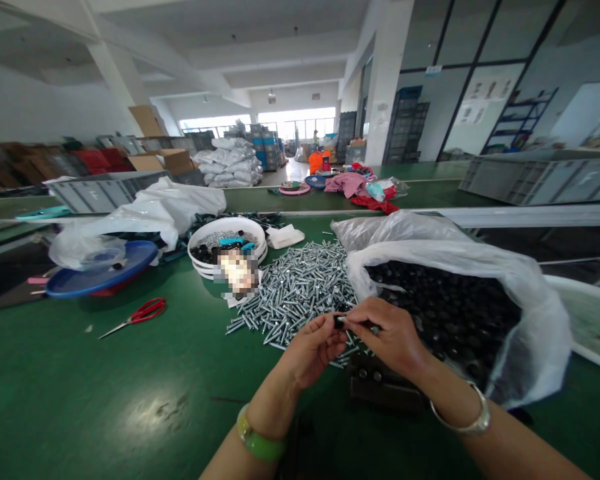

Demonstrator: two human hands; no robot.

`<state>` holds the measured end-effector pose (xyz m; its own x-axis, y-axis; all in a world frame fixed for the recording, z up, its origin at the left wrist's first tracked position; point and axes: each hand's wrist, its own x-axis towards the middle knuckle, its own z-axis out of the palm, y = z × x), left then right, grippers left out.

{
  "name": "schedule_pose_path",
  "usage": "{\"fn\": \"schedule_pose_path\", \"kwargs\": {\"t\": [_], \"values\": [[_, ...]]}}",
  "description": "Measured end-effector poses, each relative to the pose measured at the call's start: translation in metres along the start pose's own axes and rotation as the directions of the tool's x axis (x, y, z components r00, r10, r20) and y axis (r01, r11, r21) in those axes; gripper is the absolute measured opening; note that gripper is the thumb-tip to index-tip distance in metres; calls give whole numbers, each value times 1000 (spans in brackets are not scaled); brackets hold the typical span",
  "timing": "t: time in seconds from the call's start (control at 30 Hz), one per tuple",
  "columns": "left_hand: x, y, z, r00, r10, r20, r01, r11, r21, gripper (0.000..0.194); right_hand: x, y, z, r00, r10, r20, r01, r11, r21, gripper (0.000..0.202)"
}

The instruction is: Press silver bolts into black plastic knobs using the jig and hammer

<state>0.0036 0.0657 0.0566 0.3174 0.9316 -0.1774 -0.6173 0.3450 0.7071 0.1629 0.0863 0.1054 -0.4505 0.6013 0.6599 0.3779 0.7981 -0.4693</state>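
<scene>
My left hand [316,348] pinches a small black knob-like part [339,322] between thumb and fingers. From the right, my right hand [387,337] meets it, its fingertips closed on a small pale or metallic piece at the black part, perhaps a screw; its shape is mostly covered. Just beyond both hands spreads a pile of silver screws [300,287]. A white plastic bag [535,300] lies open beside my right hand, full of black parts [455,313]. Below that hand sits a dark metal block [380,383] with round holes or studs on it.
Red-handled scissors [147,311] lie at left on the green table [105,400]. White tubs [200,267] hold small parts behind the screws. A blue tray [75,283] stands far left, a white basin [590,313] far right. Grey crates [550,177] line the back.
</scene>
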Motion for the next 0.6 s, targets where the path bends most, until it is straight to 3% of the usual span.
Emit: {"fn": "schedule_pose_path", "kwargs": {"t": [0.07,0.17,0.3,0.4,0.47,0.6], "values": [[-2,-1,1,1000,-3,9,3,1000,28,33,1,-2,-4,998,-9,63,11,999,-32,12],[-3,-1,0,996,-18,89,-5,969,246,37,3,-6,-13,983,12,181,-16,1000,21,12],[-5,2,0,973,-22,231,-111,832,543,41,-1,-8,-16,978,88,188,-117,982,146,13],[-7,4,1,966,75,249,-230,692,684,35,-7,-8,-11,978,56,201,-81,990,117,15],[-8,5,3,962,142,234,-269,644,716,31,-10,-7,-9,982,26,188,-37,998,54,14],[-9,6,8,955,189,229,-295,697,654,31,-19,-8,-9,989,-36,142,49,995,-87,22]]}}
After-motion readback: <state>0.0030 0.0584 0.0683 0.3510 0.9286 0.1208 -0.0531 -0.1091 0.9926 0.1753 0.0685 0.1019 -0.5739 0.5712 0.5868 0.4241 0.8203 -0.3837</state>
